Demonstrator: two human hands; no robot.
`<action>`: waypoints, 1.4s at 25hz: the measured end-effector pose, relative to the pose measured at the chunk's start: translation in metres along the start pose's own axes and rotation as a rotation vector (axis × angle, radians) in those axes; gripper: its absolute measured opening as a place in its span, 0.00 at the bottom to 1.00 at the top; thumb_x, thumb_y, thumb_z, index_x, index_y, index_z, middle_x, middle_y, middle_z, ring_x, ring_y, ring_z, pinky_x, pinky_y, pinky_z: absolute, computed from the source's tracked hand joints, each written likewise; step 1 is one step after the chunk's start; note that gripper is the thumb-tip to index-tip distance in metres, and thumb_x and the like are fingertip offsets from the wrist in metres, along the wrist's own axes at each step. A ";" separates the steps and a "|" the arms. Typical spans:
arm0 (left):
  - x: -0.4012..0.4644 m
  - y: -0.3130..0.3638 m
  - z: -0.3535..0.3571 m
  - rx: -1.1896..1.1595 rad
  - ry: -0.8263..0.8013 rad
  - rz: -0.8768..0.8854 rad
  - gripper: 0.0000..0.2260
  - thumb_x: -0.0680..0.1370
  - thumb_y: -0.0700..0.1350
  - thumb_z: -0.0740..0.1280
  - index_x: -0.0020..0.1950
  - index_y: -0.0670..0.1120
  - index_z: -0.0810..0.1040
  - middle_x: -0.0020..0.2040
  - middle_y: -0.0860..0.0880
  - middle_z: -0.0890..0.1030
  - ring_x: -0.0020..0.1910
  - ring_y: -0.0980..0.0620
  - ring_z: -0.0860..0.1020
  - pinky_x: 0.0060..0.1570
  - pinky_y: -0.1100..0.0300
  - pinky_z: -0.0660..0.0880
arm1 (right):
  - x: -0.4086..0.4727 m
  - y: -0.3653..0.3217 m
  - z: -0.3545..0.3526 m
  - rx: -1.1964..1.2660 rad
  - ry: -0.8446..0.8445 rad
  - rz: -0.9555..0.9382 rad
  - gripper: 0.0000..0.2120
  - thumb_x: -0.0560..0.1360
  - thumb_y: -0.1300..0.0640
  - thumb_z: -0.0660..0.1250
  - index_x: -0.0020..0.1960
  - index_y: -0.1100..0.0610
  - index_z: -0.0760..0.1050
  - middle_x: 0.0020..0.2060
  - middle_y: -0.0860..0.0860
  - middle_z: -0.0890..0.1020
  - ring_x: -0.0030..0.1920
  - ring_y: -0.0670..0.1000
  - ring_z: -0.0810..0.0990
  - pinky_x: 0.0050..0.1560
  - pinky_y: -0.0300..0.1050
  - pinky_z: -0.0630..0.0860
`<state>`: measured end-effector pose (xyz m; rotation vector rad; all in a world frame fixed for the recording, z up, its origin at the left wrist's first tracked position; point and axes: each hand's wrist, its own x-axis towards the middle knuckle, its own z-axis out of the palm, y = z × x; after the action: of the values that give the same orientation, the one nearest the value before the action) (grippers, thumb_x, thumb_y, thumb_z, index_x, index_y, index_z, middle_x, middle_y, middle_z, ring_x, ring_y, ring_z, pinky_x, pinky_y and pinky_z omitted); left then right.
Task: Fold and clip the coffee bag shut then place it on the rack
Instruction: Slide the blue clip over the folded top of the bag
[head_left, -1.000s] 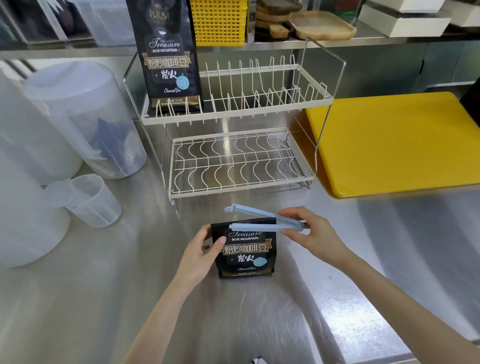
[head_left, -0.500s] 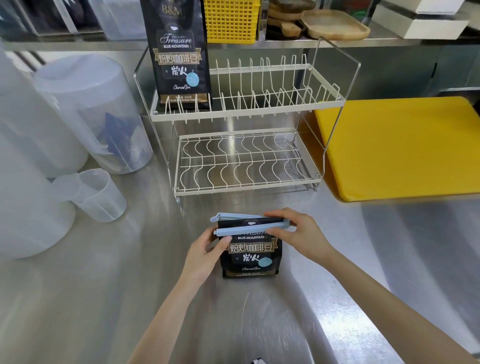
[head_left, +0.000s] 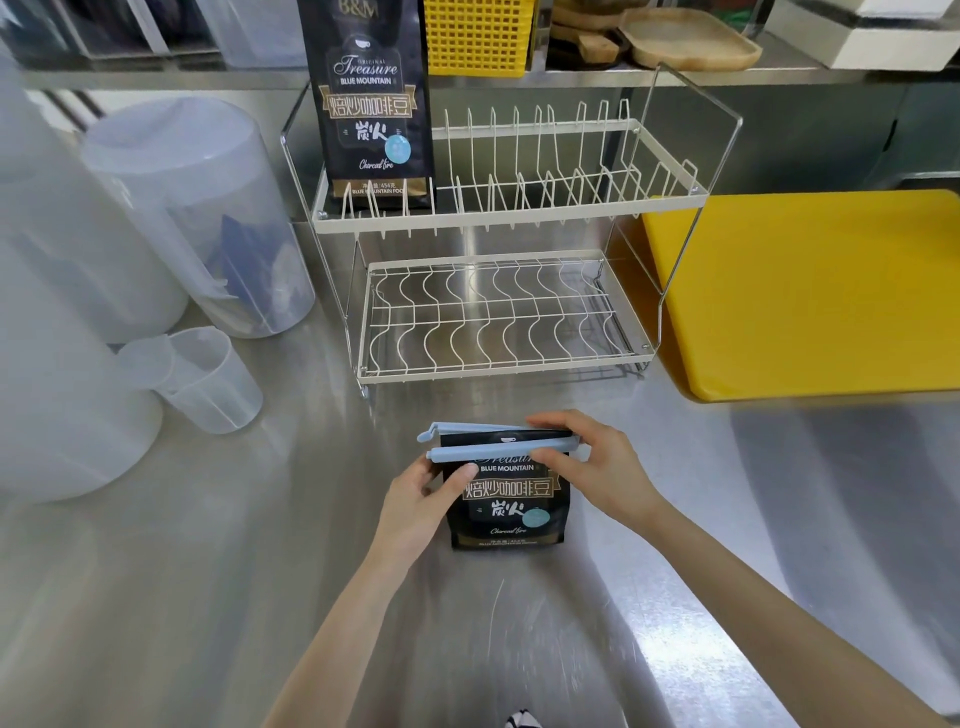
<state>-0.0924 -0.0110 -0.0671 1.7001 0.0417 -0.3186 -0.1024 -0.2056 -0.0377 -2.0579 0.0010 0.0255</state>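
A black coffee bag (head_left: 506, 512) with its top folded down stands on the steel counter in front of me. A light blue clip (head_left: 480, 449) straddles the folded top, its two arms slightly apart at the left end. My left hand (head_left: 423, 501) grips the bag's left side with the thumb on its front. My right hand (head_left: 592, 465) pinches the clip's right end over the fold. A white two-tier wire rack (head_left: 519, 218) stands behind the bag.
A second, taller coffee bag (head_left: 374, 109) stands at the left of the rack's upper tier. Translucent plastic containers (head_left: 197, 208) and a measuring cup (head_left: 208, 379) crowd the left. A yellow cutting board (head_left: 810, 291) lies at the right.
My right hand has slid the blue clip leftward over the bag's folded top and brought its arms closer together. My left hand stays on the bag's side.
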 end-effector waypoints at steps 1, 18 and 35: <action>0.000 0.000 0.000 0.001 0.005 -0.004 0.08 0.73 0.46 0.67 0.48 0.58 0.76 0.47 0.59 0.80 0.48 0.61 0.78 0.45 0.74 0.72 | -0.001 0.000 0.000 0.005 0.001 0.002 0.12 0.71 0.59 0.67 0.52 0.46 0.75 0.44 0.33 0.75 0.47 0.24 0.71 0.42 0.21 0.72; 0.000 0.002 -0.014 0.124 0.054 0.005 0.06 0.72 0.50 0.67 0.44 0.60 0.71 0.42 0.58 0.83 0.43 0.60 0.79 0.46 0.63 0.70 | 0.000 -0.019 -0.004 -0.245 -0.086 -0.015 0.15 0.72 0.55 0.66 0.59 0.52 0.73 0.53 0.46 0.78 0.50 0.41 0.72 0.48 0.28 0.70; 0.003 0.016 -0.036 0.580 -0.043 0.256 0.04 0.75 0.47 0.63 0.46 0.49 0.75 0.35 0.60 0.74 0.37 0.69 0.71 0.39 0.78 0.65 | 0.015 -0.045 0.027 -0.634 -0.243 -0.136 0.14 0.74 0.50 0.61 0.58 0.50 0.72 0.54 0.51 0.79 0.53 0.56 0.76 0.51 0.52 0.75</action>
<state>-0.0799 0.0215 -0.0481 2.2419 -0.3273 -0.1817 -0.0875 -0.1604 -0.0110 -2.6689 -0.3365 0.2152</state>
